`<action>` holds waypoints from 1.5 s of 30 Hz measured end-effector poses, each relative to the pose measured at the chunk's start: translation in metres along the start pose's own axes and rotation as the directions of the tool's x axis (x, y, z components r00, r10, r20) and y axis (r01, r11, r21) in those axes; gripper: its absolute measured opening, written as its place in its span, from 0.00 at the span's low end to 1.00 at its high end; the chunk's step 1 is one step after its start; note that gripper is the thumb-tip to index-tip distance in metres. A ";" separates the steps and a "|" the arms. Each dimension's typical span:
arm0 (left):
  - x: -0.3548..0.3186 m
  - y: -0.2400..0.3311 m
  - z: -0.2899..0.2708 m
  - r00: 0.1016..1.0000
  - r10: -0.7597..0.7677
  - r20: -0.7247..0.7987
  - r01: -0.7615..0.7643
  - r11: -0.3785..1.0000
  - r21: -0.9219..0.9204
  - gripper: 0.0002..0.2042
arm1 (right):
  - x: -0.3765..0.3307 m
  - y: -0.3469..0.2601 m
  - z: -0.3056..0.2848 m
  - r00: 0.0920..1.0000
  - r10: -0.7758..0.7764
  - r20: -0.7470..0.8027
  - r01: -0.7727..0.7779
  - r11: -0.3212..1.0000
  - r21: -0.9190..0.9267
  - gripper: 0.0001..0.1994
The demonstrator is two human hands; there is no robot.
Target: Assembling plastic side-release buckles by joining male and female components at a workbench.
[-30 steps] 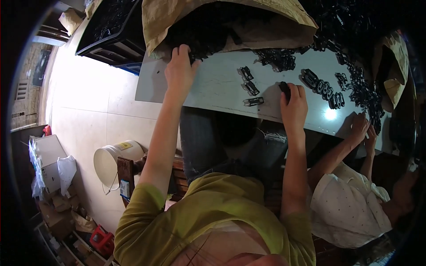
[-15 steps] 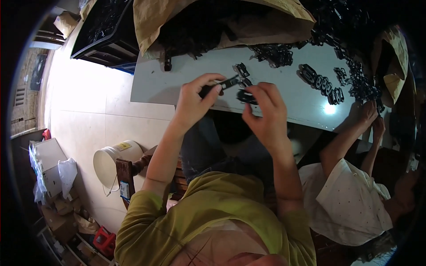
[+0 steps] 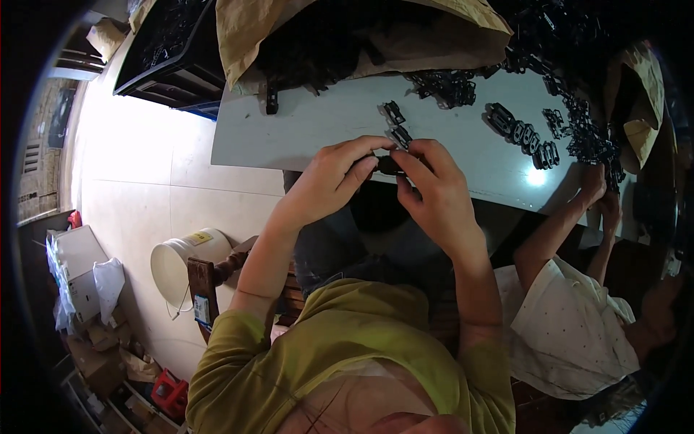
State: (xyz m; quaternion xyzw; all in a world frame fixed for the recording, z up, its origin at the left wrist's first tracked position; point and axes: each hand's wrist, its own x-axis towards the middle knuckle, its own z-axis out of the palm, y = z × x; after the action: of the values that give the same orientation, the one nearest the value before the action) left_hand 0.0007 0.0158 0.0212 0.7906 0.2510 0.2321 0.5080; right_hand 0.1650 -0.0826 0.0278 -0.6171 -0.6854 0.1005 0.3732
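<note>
Near the table's front edge, my left hand [image 3: 329,181] and my right hand [image 3: 439,189] come together, both closed on a small black plastic part [image 3: 389,165]. Fingers cover most of it, so its exact kind cannot be made out. Just beyond my fingertips lies a black slotted piece [image 3: 401,135] on the grey tabletop [image 3: 282,137], and a second black piece [image 3: 393,111] rests a little farther back.
A paper bag [image 3: 246,43] of black parts opens toward me. Rows of black clips [image 3: 524,136] and heaped parts [image 3: 448,87] lie to the right. A co-worker's hands [image 3: 596,188] handle pieces there. A black crate [image 3: 166,79] stands left; a white bucket [image 3: 170,271] is below.
My hands have drawn together: the left moved right and slightly down with its black part, meeting the right one's piece. The two pieces on the table stay put.
</note>
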 end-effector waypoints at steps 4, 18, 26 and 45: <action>0.003 -0.002 0.011 0.992 0.120 -0.040 -0.115 0.988 0.105 0.15 | -0.003 0.000 0.002 0.998 -0.060 -0.023 0.059 0.997 -0.046 0.18; -0.008 -0.003 0.012 0.973 0.122 0.196 -0.096 0.986 -0.136 0.15 | -0.042 0.026 -0.007 0.834 0.348 0.428 -0.550 0.580 0.601 0.11; -0.031 -0.024 0.017 0.974 0.111 0.196 -0.131 0.987 0.093 0.12 | -0.019 0.138 -0.018 0.926 0.193 -0.325 -0.343 0.791 -0.507 0.23; 0.010 -0.118 -0.076 0.741 0.186 -0.645 0.320 0.746 0.583 0.15 | -0.049 0.222 -0.057 0.730 0.525 -0.438 -0.683 0.534 -0.498 0.24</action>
State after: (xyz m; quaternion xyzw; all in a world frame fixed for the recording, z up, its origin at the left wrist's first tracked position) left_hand -0.0577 0.1163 -0.0580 0.7697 0.5111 0.3746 0.0780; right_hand 0.3704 -0.0981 -0.0836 -0.9107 -0.3694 -0.0852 0.1639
